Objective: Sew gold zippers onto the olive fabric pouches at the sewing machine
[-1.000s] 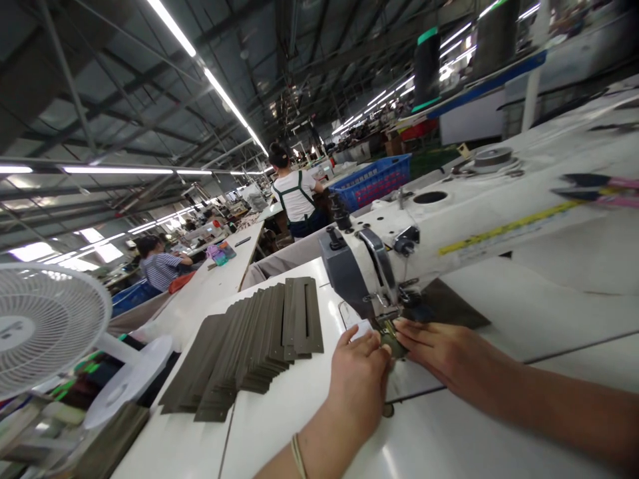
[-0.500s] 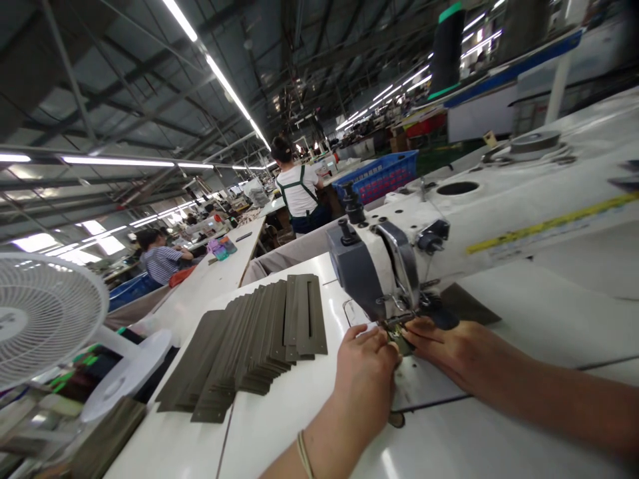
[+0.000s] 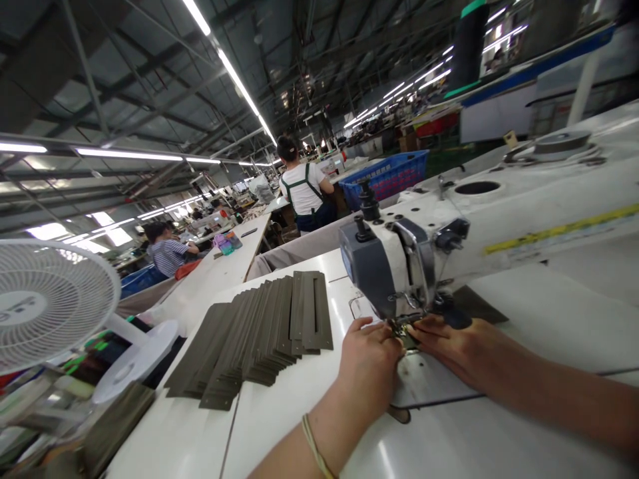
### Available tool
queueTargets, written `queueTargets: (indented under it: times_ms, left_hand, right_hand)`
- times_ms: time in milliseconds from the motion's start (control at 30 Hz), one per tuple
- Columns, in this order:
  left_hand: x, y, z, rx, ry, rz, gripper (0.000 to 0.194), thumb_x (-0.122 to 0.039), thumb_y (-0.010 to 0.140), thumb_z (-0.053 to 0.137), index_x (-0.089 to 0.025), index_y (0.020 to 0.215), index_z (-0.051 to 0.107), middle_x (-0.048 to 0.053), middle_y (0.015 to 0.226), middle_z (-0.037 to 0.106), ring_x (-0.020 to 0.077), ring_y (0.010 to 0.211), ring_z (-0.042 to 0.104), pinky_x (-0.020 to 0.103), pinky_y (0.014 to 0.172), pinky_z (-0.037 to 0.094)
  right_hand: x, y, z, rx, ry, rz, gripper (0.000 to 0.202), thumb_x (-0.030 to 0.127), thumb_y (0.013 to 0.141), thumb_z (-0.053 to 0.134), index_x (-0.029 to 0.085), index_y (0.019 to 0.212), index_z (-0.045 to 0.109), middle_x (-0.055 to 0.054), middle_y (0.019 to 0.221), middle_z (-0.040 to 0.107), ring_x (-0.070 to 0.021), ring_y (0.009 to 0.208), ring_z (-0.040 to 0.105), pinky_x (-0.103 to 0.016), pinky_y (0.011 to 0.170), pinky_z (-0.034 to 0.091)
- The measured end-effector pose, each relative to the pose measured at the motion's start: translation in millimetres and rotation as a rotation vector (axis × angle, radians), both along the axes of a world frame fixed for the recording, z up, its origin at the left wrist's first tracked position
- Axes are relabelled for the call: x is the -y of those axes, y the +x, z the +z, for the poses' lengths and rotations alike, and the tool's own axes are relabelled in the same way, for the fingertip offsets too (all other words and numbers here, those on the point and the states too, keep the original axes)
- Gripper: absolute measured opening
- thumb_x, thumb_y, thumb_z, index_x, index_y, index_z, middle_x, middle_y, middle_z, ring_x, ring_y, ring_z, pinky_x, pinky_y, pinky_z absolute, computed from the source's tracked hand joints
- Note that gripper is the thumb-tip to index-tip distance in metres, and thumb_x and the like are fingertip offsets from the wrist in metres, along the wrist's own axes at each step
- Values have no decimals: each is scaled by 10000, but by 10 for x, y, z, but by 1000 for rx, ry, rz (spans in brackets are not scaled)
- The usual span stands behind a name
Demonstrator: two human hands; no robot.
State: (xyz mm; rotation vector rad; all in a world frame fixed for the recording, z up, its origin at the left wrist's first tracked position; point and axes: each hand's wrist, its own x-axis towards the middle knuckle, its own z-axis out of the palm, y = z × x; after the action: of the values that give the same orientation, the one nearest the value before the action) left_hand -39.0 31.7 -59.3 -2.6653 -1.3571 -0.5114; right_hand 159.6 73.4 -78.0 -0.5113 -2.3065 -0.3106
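"Fabric (image 3: 410, 342) first: where does it sit?"

"Right of centre in the lower half of the frame, a small olive-green bit showing between the two hands, just at the foot of the sewing machine (image 3: 367, 263). The rest of it is hidden."

"And the hands?"

"The left hand (image 3: 372, 364) comes up from the bottom middle, fingers bent, their tips at the left edge of that bit. Whether they pinch it or only press, I cannot tell. The right hand (image 3: 466, 347) reaches in from the right edge, fingers stretched out together and tips against the other side; its grip is unclear too."

"Anything close around them?"

"A pale band (image 3: 315, 447) circles the left wrist. A dark flat piece (image 3: 482, 306) lies just beyond the right hand, and a yellow measuring tape (image 3: 564, 229) runs along the machine's arm towards the right edge."

"Left of the machine?"

"Overlapping olive-brown strips (image 3: 249, 336) fan out on the white tabletop (image 3: 279, 416), left of centre. The nearest to the machine shows a long slot. At the far left stands a white fan (image 3: 54, 306)."

"Farther back?"

"A blue basket (image 3: 387, 178) above centre, a co-worker in a white top (image 3: 305, 193) beside it, and another in a striped top (image 3: 170, 258) towards the left."
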Motion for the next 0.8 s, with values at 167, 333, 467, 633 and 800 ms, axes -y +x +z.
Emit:
queueTargets:
  times_ms: [167, 333, 467, 633, 800]
  left_hand:
    - [2, -6, -26, 10, 26, 4, 83, -137, 879, 658, -187, 815, 673, 42, 947, 750, 190, 925, 703, 365, 946, 512]
    - [-2, -16, -27, -13, 22, 0, 85, -159, 903, 642, -190, 832, 675, 33, 922, 746, 179, 940, 702, 376, 974, 500]
    - [-8, -21, -11, -46, 26, -17, 90, -154, 901, 636, -192, 826, 668, 29, 895, 745, 177, 950, 702, 382, 1006, 479]
    - [-40, -51, -12, -47, 48, 18, 88, -153, 878, 657, -191, 801, 675, 17, 885, 751, 164, 911, 707, 364, 996, 482]
    - [105, -31, 23, 43, 51, 51, 58, -195, 875, 690, -192, 818, 694, 34, 976, 748, 181, 899, 709, 418, 990, 498]
  right_hand:
    - [-11, 21, -87, -61, -37, -9, 324, 88, 965, 380, 188, 896, 681, -59, 885, 748, -161, 711, 711, -243, 610, 574]
    - [-43, 72, -130, -36, -114, 22, 293, 125, 963, 438, 221, 953, 714, -19, 849, 749, -158, 717, 716, -240, 662, 592]
    - [-26, 52, -103, -40, -118, 46, 311, 141, 978, 421, 219, 943, 719, -28, 866, 753, -161, 728, 719, -242, 643, 592]
    - [-98, 129, -71, 3, -103, 49, 310, 157, 988, 397, 195, 995, 704, -63, 964, 747, -166, 808, 720, -252, 703, 594]
    - [-139, 449, -5, 28, 156, -190, 272, 178, 938, 433, 155, 849, 688, -135, 856, 704, -252, 744, 684, -376, 623, 591]
